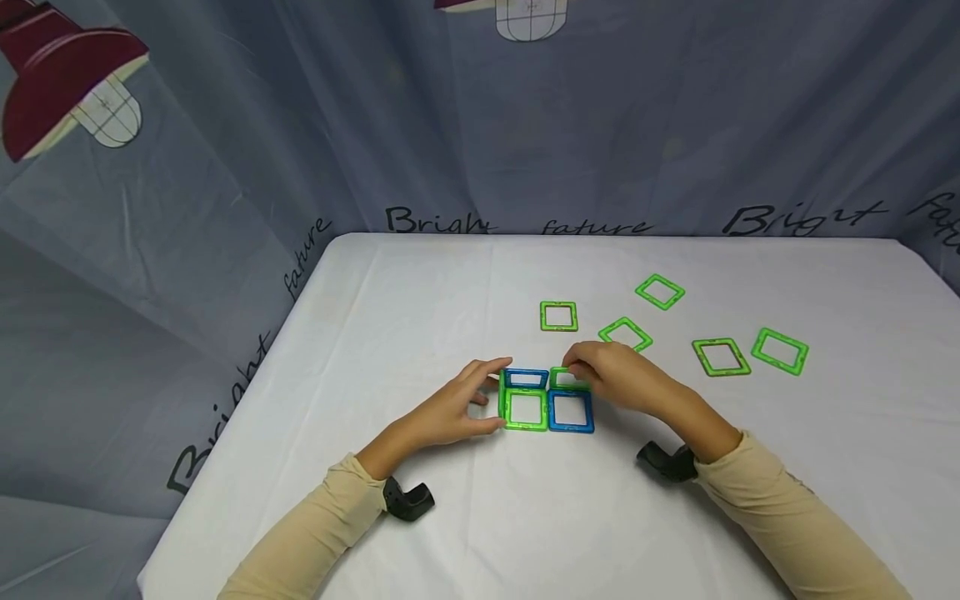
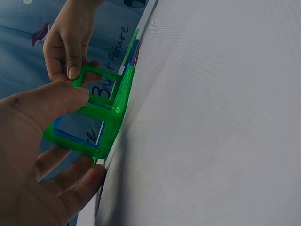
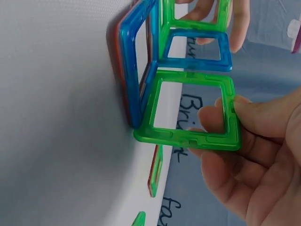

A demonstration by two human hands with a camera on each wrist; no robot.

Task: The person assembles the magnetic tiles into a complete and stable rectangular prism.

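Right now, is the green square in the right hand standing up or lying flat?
Standing up: the green square frame, its upper edge pinched by the right hand, rises from the flat blue square frame.

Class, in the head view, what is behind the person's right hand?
Just beyond the right hand, a loose green tile lies on the white cloth; its near edge is partly covered. The hand also hides part of the raised green tile it pinches.

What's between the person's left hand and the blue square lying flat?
In the head view, going from the left hand to the flat blue square, you first meet an upright green square, then a flat green square.
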